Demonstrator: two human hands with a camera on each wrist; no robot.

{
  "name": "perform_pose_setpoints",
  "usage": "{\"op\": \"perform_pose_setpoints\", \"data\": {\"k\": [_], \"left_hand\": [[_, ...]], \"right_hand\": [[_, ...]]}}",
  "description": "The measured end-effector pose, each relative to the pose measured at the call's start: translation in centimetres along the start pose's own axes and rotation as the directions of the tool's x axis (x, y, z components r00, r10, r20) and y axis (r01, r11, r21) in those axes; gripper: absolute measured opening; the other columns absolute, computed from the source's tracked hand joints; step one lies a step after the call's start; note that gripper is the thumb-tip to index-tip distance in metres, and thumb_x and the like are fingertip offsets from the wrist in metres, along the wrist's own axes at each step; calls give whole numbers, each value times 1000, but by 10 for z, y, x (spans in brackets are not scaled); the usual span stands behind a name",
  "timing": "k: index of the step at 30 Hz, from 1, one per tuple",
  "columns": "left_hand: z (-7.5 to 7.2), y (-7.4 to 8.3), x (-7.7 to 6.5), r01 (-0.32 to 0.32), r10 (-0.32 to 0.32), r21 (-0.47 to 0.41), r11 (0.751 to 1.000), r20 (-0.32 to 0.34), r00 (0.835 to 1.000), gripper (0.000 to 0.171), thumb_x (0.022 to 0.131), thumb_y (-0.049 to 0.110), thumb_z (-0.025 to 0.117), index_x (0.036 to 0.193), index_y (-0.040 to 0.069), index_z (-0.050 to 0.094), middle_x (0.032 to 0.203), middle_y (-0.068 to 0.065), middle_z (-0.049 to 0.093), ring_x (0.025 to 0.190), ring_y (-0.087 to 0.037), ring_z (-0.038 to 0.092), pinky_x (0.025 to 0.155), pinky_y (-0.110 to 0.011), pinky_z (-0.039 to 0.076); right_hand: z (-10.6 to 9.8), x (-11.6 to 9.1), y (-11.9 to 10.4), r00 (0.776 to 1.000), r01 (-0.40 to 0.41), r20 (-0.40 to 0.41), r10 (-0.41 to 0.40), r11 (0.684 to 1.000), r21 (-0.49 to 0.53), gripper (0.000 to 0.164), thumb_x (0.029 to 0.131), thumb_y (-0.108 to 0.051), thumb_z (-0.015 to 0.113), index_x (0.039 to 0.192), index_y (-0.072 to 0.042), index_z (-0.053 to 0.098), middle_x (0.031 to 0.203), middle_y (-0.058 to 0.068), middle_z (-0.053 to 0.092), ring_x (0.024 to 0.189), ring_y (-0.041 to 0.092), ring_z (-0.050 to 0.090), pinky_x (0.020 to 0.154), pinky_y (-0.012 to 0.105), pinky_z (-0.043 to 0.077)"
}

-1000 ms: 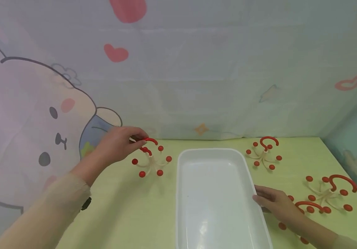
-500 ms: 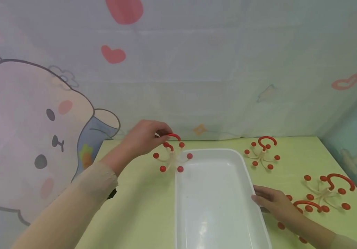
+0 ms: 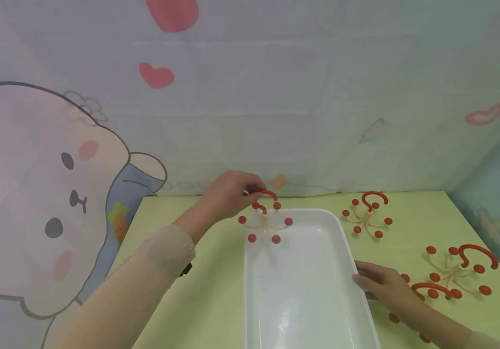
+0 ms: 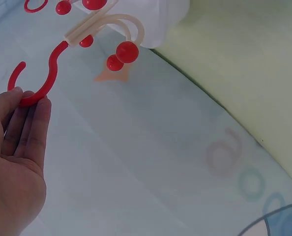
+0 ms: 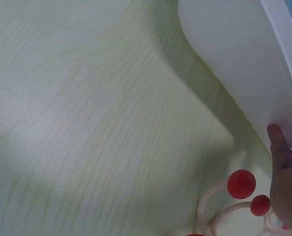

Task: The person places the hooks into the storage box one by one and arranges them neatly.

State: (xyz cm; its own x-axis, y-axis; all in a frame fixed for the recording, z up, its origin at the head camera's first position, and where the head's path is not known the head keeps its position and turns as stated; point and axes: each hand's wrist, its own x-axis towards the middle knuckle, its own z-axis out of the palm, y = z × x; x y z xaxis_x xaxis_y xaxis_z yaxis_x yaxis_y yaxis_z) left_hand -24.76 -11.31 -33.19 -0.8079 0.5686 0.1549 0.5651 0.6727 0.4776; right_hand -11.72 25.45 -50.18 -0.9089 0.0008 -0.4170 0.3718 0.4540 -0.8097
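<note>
My left hand (image 3: 234, 194) pinches the red hook of a hook hanger (image 3: 265, 220) between thumb and fingers. It has cream curved arms tipped with red balls. In the head view it hangs over the far left corner of a white tray (image 3: 302, 291), its balls pointing outward. The left wrist view shows the red hook (image 4: 51, 73) at the fingertips, with part of the hanger cut off above. My right hand (image 3: 389, 286) holds the tray's right side, with the thumb by the rim. From the right wrist, one finger lies against the outer wall (image 5: 234, 54); the others are mostly hidden.
Similar hangers stand on the pale green table (image 3: 201, 291): one at the back right (image 3: 366, 219), one at the far right (image 3: 455, 274), and another (image 3: 430, 288) partly behind my right forearm. A printed cloth (image 3: 250, 97) rises behind the table's back edge.
My left hand has carried the hook hanger rightward, from above the table left of the tray to over the tray's far left corner. The right hand stays at the tray's side.
</note>
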Motion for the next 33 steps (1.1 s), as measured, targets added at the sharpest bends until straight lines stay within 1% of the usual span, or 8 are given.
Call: {"op": "perform_pose_setpoints", "data": {"k": [5,10,15,20,25,30,33], "left_hand": [[13,4,6,-32,32,-56,998,0,999,9,100,9,76,106,12,81,97,3,79,90,-11,74,83,-26,63],[27,9,12,-32,33,-71,997,12,999,8,101,10,76,105,13,81,95,3,79,89,-9,73,81,-23,61],[36,11,13,-40,42,-70,997,23,999,8,101,9,75,105,13,81,97,2,79,91,-11,73,82,-24,61],[43,9,12,-44,44,-61,997,13,999,8,100,10,76,106,12,81,97,2,79,90,-11,73,83,-25,61],[51,4,11,-32,34,-56,998,30,999,7,101,12,77,106,13,80,99,1,79,92,-11,73,86,-26,62],[60,-2,8,-32,34,-44,999,38,999,7,101,12,77,105,15,81,96,4,78,90,-10,71,85,-26,62],[65,-5,6,-26,27,-36,999,43,999,9,100,12,77,108,15,82,97,5,78,91,-10,71,85,-26,62]], "right_hand": [[-1,-2,2,1000,9,7,-9,1000,-6,69,102,-31,75,155,5,49,145,27,63,113,29,74,89,43,68],[-2,-3,5,1000,21,15,-21,1000,13,69,103,-30,75,155,5,49,145,27,63,114,29,73,89,44,68],[-3,-2,6,999,30,18,-30,999,21,69,103,-31,75,156,5,49,146,27,62,117,30,73,90,44,68],[-3,-1,4,1000,25,16,-25,1000,14,69,103,-31,74,156,5,49,147,27,62,117,30,73,90,43,68],[-2,0,3,1000,9,4,-9,1000,-11,69,102,-31,75,156,3,49,146,27,62,115,29,73,90,44,68],[0,0,2,1000,-5,2,5,1000,-10,70,102,-30,76,156,4,49,146,27,62,115,31,74,90,44,68],[0,0,1,1000,-13,2,13,1000,-4,71,101,-31,77,156,3,49,146,27,62,115,31,73,90,44,68]]}}
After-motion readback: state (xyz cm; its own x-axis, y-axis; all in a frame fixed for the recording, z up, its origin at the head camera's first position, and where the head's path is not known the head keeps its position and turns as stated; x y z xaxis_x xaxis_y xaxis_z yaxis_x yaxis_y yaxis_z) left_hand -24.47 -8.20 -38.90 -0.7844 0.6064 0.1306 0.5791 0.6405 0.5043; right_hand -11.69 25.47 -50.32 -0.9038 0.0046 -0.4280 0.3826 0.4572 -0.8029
